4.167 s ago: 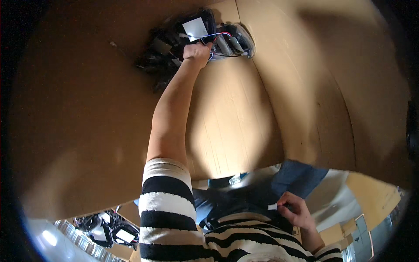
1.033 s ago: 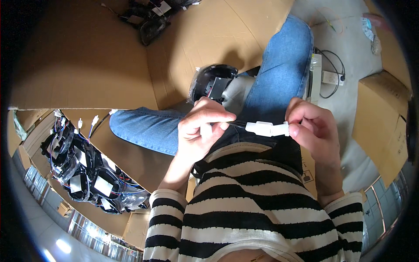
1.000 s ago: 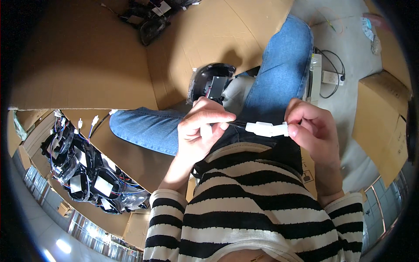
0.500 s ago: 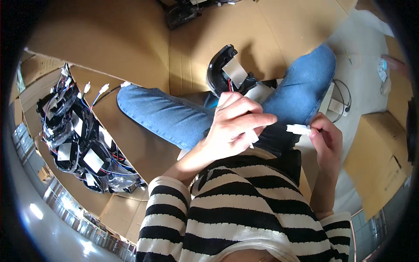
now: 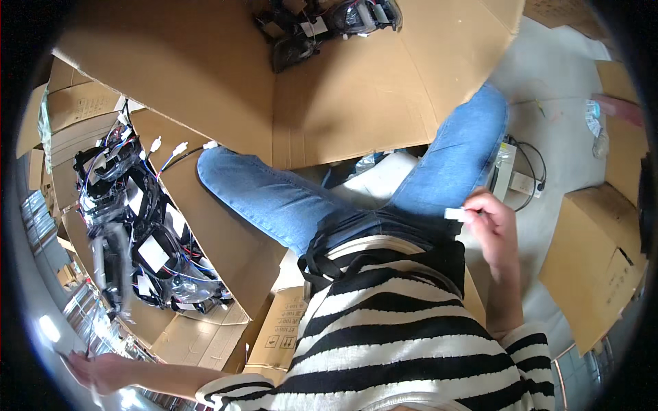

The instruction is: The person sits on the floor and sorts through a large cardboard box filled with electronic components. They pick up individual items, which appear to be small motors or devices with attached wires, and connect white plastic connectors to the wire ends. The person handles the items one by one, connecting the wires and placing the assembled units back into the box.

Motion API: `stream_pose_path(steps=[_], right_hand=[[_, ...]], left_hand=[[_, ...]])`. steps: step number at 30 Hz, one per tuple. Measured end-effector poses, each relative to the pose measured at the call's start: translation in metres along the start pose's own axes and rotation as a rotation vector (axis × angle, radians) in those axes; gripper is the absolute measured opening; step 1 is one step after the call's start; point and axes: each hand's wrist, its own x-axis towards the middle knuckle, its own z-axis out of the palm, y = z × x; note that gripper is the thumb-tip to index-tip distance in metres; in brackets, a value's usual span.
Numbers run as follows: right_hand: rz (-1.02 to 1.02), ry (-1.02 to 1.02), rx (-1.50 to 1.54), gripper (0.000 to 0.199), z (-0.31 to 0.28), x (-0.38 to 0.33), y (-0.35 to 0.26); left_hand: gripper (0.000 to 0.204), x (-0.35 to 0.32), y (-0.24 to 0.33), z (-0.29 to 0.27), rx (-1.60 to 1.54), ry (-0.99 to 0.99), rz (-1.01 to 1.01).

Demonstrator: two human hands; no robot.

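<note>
Wire-filled box left of legs

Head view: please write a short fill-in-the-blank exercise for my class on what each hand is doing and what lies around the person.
1. The right hand pinches a small ____ piece in its fingers.
2. The left hand is stretched out low at the person's ____ side.
3. The open cardboard box on the left holds black parts with ____.
4. The person wears a ____ top.

Missing words: white; left; wires; striped

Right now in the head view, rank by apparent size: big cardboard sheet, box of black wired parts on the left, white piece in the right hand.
1. Cardboard sheet, largest.
2. Box of black wired parts; nearer the camera, so the gap is unsure.
3. White piece in the right hand, smallest.
</note>
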Motion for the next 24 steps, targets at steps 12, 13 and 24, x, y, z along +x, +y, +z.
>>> stream_pose_path(steps=[12,13,24], right_hand=[[-0.015,-0.089,-0.059,0.003,-0.006,0.036,0.007],[-0.002,-0.111,-0.059,0.003,-0.008,0.042,0.004],[0.712,-0.177,0.162,0.009,-0.019,0.117,0.023]], left_hand=[[0.021,0.029,0.481,-0.078,-2.044,-1.199,-0.274],[0.022,0.022,0.528,-0.08,-2.173,-1.299,-0.267],[0.021,0.014,0.865,-0.096,-2.292,-2.1,-0.908]])
